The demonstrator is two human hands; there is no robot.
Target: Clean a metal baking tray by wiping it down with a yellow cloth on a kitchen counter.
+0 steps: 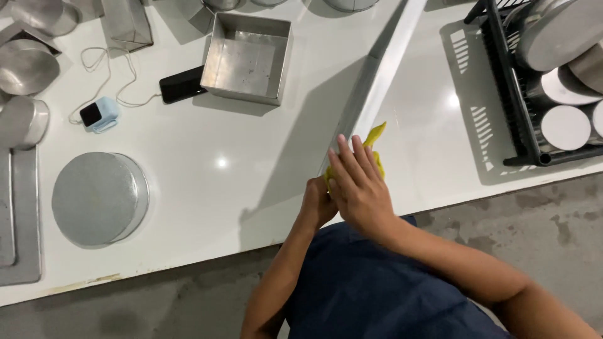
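A long, narrow metal tray (pixel 388 66) stands tilted on the white table (pixel 251 163), its near end at the table's front. My left hand (pixel 316 204) grips that near end from below. My right hand (pixel 355 185) lies flat over a yellow cloth (pixel 375 137) and presses it against the tray's near end. Most of the cloth is hidden under my fingers.
A square metal pan (pixel 247 58) and a black phone (pixel 181 84) lie at the back. A round metal pan (pixel 99 198) sits upside down at the left, with a small blue device (pixel 99 115) on a white cable. A black dish rack (pixel 540 75) holds round pans at the right.
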